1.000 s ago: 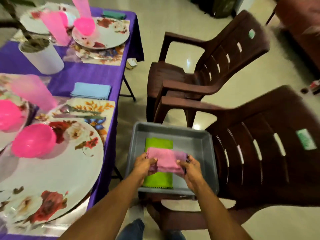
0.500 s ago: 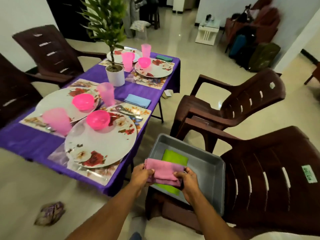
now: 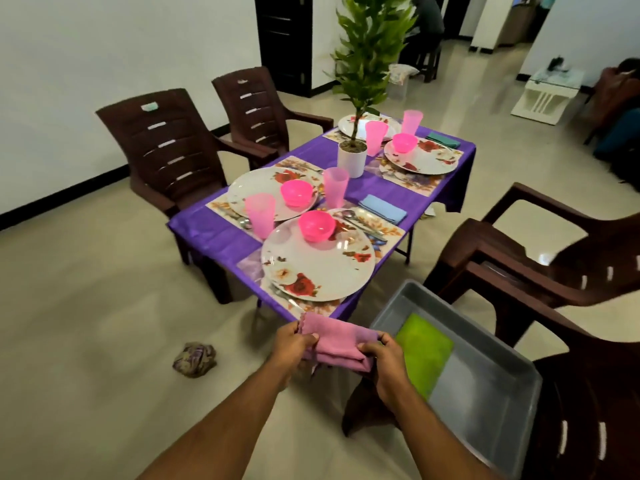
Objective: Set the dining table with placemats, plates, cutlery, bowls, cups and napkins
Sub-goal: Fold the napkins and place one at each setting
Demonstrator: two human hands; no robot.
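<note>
A folded pink napkin [image 3: 337, 342] hangs in the air just off the table's near corner, to the left of the grey tray [image 3: 485, 386]. My left hand [image 3: 294, 344] pinches its left end and my right hand [image 3: 384, 355] grips its right end. A green napkin [image 3: 424, 351] lies flat in the tray. The purple-clothed table [image 3: 214, 233] carries floral placemats, floral plates [image 3: 318, 268], pink bowls [image 3: 317, 225], pink cups [image 3: 260, 214], cutlery [image 3: 360, 221], a light blue napkin [image 3: 382, 209] and a dark green napkin [image 3: 443, 139].
The tray rests on a brown plastic chair [image 3: 595, 393]; another chair [image 3: 540, 251] stands behind it and two chairs [image 3: 166, 147] across the table. A potted plant [image 3: 353, 157] stands mid-table. A crumpled bundle [image 3: 194, 360] lies on the floor at left.
Both hands lifted the pink napkin out of the tray and carried it left, toward the table's near corner. My view rose and swung left, so the whole table shows.
</note>
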